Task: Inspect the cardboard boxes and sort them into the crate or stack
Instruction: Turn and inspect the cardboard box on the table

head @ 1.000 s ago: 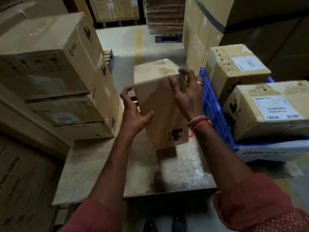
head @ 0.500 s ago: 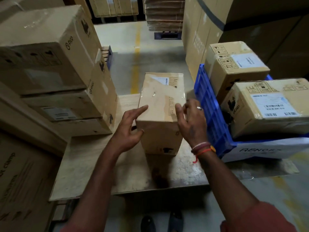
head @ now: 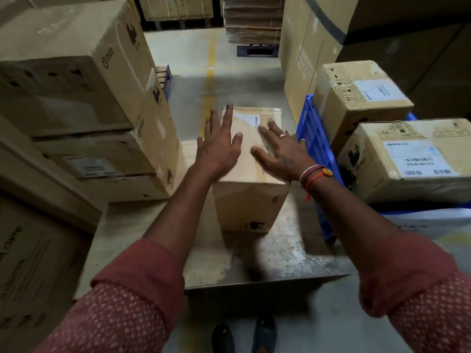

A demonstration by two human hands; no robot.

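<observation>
**Now: both palms flat over the upright box**

Here your left hand (head: 219, 146) is spread wide, fingers straight and splayed, lying over the left part of the top of the small cardboard box (head: 251, 200). Your right hand (head: 279, 151) is just as open, fingers extended, resting flat on the right part of the same top face, with a ring on one finger and red and white threads at the wrist. Neither hand curls round anything; whether the left palm truly presses the cardboard or floats just above it, you cannot tell from this angle.

The box stands upright on the flat board (head: 142, 240) in front of you, its label facing up at the far end. It sits between the stack of boxes (head: 76, 98) on your left and the blue crate (head: 314, 138) on your right, apart from the stack and close beside the crate's wall.

Two taped boxes already sit in the crate: the nearer one (head: 413, 161) with a large white label, the farther one (head: 362, 98) behind it. Your shoes (head: 244, 337) show at the bottom edge, on the concrete floor.
</observation>
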